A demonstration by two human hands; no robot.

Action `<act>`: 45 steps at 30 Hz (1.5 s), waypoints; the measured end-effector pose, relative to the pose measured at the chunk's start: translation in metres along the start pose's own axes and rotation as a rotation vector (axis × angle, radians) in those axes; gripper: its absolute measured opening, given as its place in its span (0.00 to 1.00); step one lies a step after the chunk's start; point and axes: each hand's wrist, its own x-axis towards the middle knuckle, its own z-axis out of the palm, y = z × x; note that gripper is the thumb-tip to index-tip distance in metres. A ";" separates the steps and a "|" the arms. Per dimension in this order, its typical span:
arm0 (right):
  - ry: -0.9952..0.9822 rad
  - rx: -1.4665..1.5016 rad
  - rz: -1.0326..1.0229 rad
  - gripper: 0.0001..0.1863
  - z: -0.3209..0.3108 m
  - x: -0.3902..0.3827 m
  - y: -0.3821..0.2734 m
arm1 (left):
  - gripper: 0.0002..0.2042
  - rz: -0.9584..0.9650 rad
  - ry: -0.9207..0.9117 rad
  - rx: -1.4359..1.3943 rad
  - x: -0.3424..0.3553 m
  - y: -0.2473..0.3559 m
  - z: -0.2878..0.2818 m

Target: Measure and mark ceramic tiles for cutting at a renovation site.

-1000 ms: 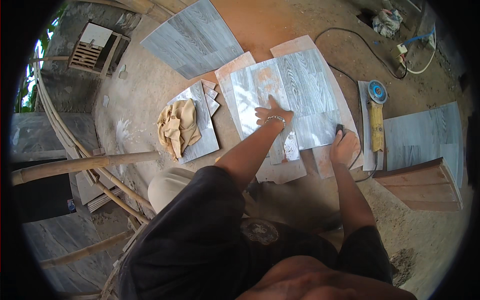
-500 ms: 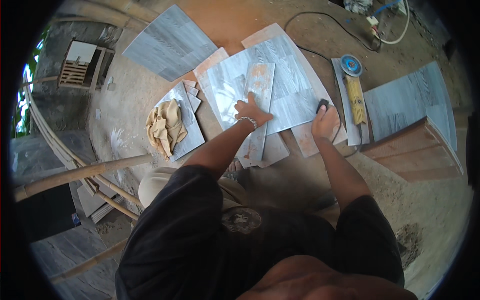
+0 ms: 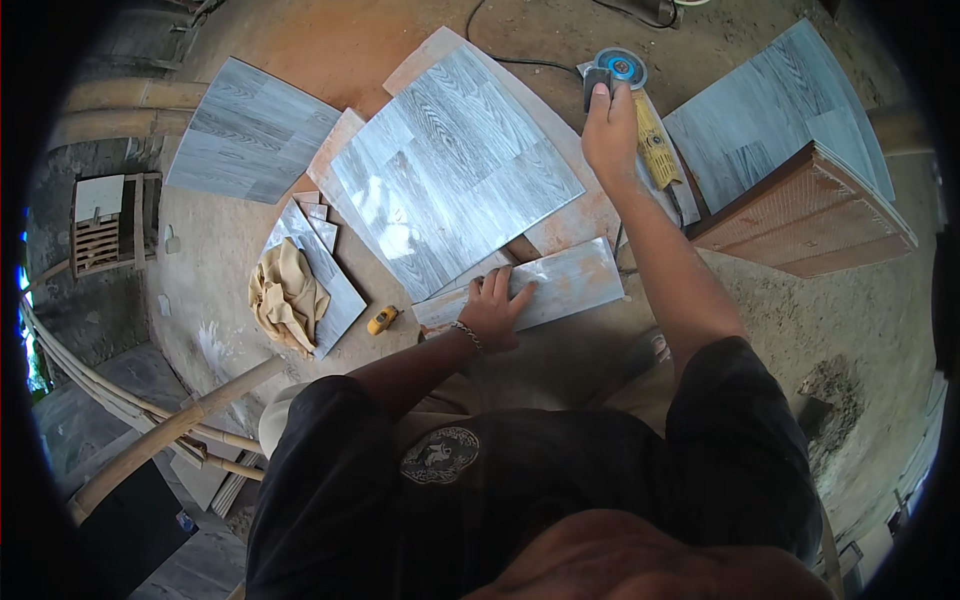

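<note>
My left hand (image 3: 495,305) grips a narrow, dust-stained tile strip (image 3: 580,272), fingers bent over it. It lies crosswise below a large grey wood-pattern tile (image 3: 450,150), which rests on pale boards (image 3: 560,210). My right hand (image 3: 610,130) holds a small dark block (image 3: 594,88) just over the angle grinder (image 3: 655,150), whose blue disc points away from me and whose yellow body is partly behind that hand. A yellow tape measure (image 3: 382,320) lies left of the strip.
Grey tiles (image 3: 250,130) lie at the left and more (image 3: 755,95) at the right, beside leaning brown-backed tiles (image 3: 790,225). A tan cloth (image 3: 285,290) sits on stacked tile pieces. Bamboo poles (image 3: 170,430) cross at lower left. A black cable (image 3: 520,60) runs along the dirt floor.
My left hand has pulled the strip toward me and turned it from lengthwise to crosswise. My right hand with the dark block has moved up beside the grinder's disc. The view has also shifted.
</note>
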 end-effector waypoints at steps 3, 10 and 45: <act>0.006 -0.023 -0.036 0.15 0.019 -0.026 0.010 | 0.51 -0.113 0.048 -0.015 0.016 0.003 -0.006; -0.278 -0.303 -0.172 0.12 0.020 -0.108 0.020 | 0.42 0.151 0.254 0.068 -0.001 -0.020 -0.052; -0.517 -0.614 -0.392 0.14 0.021 -0.155 0.056 | 0.45 -0.583 0.668 -0.022 0.035 -0.320 -0.322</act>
